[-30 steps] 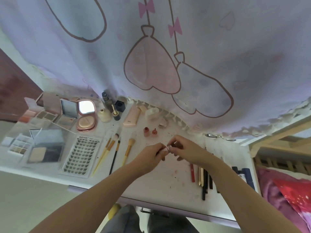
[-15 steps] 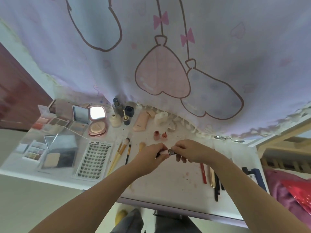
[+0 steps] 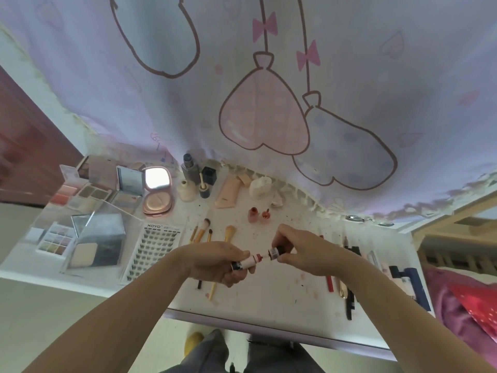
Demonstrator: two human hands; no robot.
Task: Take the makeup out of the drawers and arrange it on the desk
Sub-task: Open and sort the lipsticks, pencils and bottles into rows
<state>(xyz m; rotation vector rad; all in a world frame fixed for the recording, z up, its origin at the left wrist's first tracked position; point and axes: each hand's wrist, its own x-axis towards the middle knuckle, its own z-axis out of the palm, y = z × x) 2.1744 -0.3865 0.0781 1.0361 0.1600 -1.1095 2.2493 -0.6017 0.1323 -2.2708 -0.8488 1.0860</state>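
Observation:
Over the middle of the white desk (image 3: 271, 300) I hold a small lip-product tube (image 3: 248, 261) in two parts. My left hand (image 3: 217, 262) grips the pale tube body, which has a dark end and a red band. My right hand (image 3: 301, 249) pinches its dark labelled cap (image 3: 275, 252), drawn a little away from the body, with a thin stem between them. Makeup is spread on the desk: brushes (image 3: 204, 232), an eyelash tray (image 3: 154, 251), palettes (image 3: 83, 195), a pink mirror compact (image 3: 157, 192) and pencils (image 3: 347, 286). No drawer shows.
Small bottles (image 3: 193, 179), a peach tube (image 3: 228, 195) and two little red pots (image 3: 258, 214) stand near the back under a hanging lilac cloth (image 3: 269, 76). A clear lidded case (image 3: 94, 240) sits at the left. A bed with pink bedding (image 3: 468, 300) is at the right.
The view has shifted a little. My two hands have pulled slightly apart, so the cap now stands off from the tube body with the stem showing.

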